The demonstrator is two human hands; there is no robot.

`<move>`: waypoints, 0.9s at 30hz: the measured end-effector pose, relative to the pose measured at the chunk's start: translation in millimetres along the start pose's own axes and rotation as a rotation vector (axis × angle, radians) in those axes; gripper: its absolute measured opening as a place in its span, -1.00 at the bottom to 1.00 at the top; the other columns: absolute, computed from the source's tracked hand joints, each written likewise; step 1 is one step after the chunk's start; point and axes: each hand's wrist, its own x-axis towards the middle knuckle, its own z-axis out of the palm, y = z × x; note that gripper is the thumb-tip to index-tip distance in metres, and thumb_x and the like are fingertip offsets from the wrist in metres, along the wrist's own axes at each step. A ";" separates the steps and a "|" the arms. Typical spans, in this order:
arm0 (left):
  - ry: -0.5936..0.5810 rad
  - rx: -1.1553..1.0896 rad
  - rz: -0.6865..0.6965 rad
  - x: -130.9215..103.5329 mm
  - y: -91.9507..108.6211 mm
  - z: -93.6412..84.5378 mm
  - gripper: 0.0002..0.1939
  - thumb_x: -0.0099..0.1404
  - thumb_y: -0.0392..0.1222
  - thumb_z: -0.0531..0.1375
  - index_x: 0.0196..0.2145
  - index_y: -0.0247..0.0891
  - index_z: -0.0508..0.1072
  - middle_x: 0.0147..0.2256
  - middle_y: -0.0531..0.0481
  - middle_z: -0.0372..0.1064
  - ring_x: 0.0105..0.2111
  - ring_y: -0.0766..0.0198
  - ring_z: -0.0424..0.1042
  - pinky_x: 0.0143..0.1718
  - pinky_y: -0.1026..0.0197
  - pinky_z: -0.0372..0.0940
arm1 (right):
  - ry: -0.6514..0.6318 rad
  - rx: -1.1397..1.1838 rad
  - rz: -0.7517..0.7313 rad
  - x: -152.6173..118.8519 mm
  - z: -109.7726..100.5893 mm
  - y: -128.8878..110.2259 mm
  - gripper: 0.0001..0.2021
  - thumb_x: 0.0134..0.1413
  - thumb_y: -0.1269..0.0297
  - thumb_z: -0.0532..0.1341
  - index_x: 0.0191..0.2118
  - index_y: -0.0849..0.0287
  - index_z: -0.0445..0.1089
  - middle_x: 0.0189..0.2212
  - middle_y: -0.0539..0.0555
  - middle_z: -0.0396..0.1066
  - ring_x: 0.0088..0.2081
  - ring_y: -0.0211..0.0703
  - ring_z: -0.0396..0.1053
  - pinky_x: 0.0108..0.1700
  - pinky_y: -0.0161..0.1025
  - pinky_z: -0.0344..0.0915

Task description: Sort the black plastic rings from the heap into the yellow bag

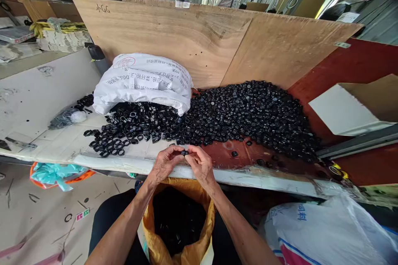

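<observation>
One small black part [184, 152] sits between the left hand [166, 163] and right hand [202, 165], each grip pinching it, near the front edge of the table [219, 152], with an open yellow sack [149, 220] below and black pieces [248, 112] heaped beyond.
</observation>
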 end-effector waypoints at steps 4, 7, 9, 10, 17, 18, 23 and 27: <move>0.011 0.017 0.009 1.0 -5.4 -0.7 -0.68 0.28 -0.05 0.35 -0.07 -0.26 0.58 -0.14 -0.08 0.56 -0.17 0.18 0.51 -0.07 0.16 0.40 | 0.056 -0.096 -0.031 -2.0 4.4 3.9 -0.74 0.30 0.18 0.25 0.03 0.12 0.47 -0.24 0.10 0.54 -0.27 -0.10 0.55 -0.19 -0.20 0.52; 0.015 0.020 0.018 0.8 -6.0 -0.4 -0.70 0.29 -0.05 0.34 -0.09 -0.25 0.58 -0.16 -0.07 0.57 -0.17 0.18 0.51 -0.06 0.16 0.39 | 0.029 -0.186 -0.105 -3.3 5.5 3.4 -0.79 0.38 0.20 0.16 -0.01 0.11 0.47 -0.26 0.10 0.56 -0.30 -0.11 0.54 -0.17 -0.19 0.50; 0.013 0.011 0.009 0.3 -5.0 0.5 -0.72 0.28 -0.06 0.35 -0.11 -0.25 0.58 -0.16 -0.06 0.57 -0.17 0.18 0.51 -0.05 0.17 0.39 | 0.012 -0.204 -0.115 -2.4 4.7 1.2 -0.81 0.39 0.21 0.15 -0.06 0.11 0.48 -0.26 0.10 0.57 -0.31 -0.12 0.52 -0.18 -0.20 0.47; 0.009 0.003 0.005 0.0 -4.4 1.0 -0.73 0.28 -0.07 0.35 -0.13 -0.25 0.59 -0.16 -0.06 0.57 -0.17 0.18 0.51 -0.05 0.17 0.39 | 0.009 -0.194 -0.099 -1.4 4.0 0.0 -0.82 0.37 0.22 0.16 -0.09 0.12 0.49 -0.26 0.10 0.56 -0.33 -0.13 0.52 -0.20 -0.22 0.46; 0.003 0.093 -0.033 -2.2 0.0 -2.5 -0.81 0.29 -0.14 0.30 -0.16 -0.23 0.62 -0.23 -0.02 0.57 -0.20 0.17 0.49 -0.11 0.20 0.35 | -0.014 -0.141 -0.124 4.5 2.9 -4.4 -0.87 0.26 0.35 0.21 -0.25 0.11 0.53 -0.33 0.05 0.51 -0.32 -0.14 0.47 -0.24 -0.28 0.41; -0.012 0.099 -0.047 -1.5 -0.4 -3.7 -0.81 0.29 -0.16 0.29 -0.17 -0.22 0.62 -0.24 -0.01 0.57 -0.21 0.17 0.48 -0.13 0.20 0.34 | 0.006 -0.132 -0.180 5.1 3.9 -2.7 -0.86 0.25 0.37 0.20 -0.23 0.10 0.53 -0.30 0.06 0.52 -0.27 -0.12 0.50 -0.20 -0.27 0.43; -0.045 0.038 -0.061 4.2 -9.5 -6.9 -0.80 0.25 -0.12 0.30 -0.20 -0.24 0.62 -0.29 -0.02 0.55 -0.26 0.16 0.46 -0.18 0.20 0.32 | 0.035 -0.098 -0.287 6.8 6.8 10.1 -0.84 0.29 0.28 0.22 -0.23 0.05 0.58 -0.25 0.08 0.57 -0.21 -0.08 0.55 -0.14 -0.27 0.49; -0.081 -0.016 -0.026 5.2 -20.1 -8.9 -0.70 0.26 0.02 0.33 -0.16 -0.22 0.59 -0.24 -0.06 0.56 -0.21 0.11 0.48 -0.13 0.17 0.34 | 0.099 -0.154 -0.122 1.0 14.2 25.5 -0.69 0.31 0.00 0.24 0.01 0.00 0.58 -0.24 0.08 0.61 -0.25 -0.04 0.60 -0.19 -0.28 0.53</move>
